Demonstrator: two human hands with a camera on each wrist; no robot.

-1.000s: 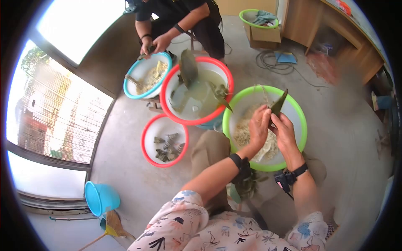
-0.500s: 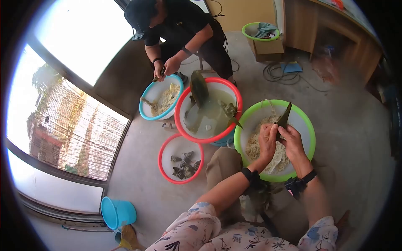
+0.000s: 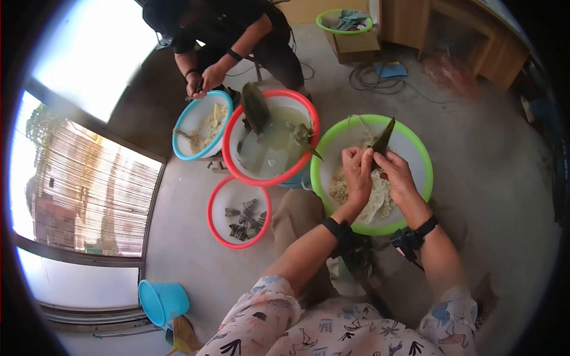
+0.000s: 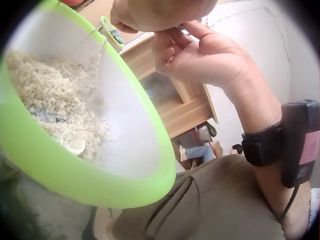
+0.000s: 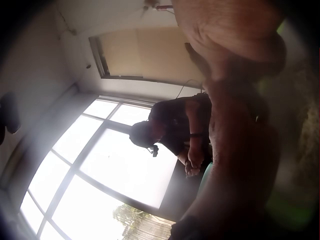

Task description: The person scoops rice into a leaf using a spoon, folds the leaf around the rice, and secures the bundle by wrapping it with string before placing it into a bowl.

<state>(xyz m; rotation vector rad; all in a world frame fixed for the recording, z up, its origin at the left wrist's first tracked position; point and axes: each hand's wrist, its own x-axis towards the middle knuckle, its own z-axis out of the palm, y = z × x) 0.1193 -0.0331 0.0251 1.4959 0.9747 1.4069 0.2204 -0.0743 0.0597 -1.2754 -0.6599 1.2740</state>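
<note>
Both hands meet over a green-rimmed basin [image 3: 423, 184] of rice [image 3: 380, 199]. Between them they hold a dark green folded leaf [image 3: 383, 137], its pointed end sticking up and away from me. My left hand [image 3: 357, 173] pinches the leaf's near end, thumb beside the other thumb. Curled about its right side is my right hand [image 3: 398, 177]. The fingers hide the lower part of the leaf. From the left wrist, the right hand [image 4: 212, 57] shows palm side with bent fingers, and the left hand [image 4: 160, 14] overlaps it at the top. A pale spoon-like piece [image 3: 375, 207] lies in the rice.
Left of the rice stands a red-rimmed basin [image 3: 228, 151] of cloudy water with leaves. A smaller red-rimmed basin [image 3: 210, 207] holds several wrapped dumplings. Across from me a seated person [image 3: 237, 35] works over a blue-rimmed basin [image 3: 178, 142]. A blue bucket [image 3: 163, 301] stands lower left.
The head view has swung, so the basins shift down and right, then back up and left. Both hands stay together at the leaf over the rice.
</note>
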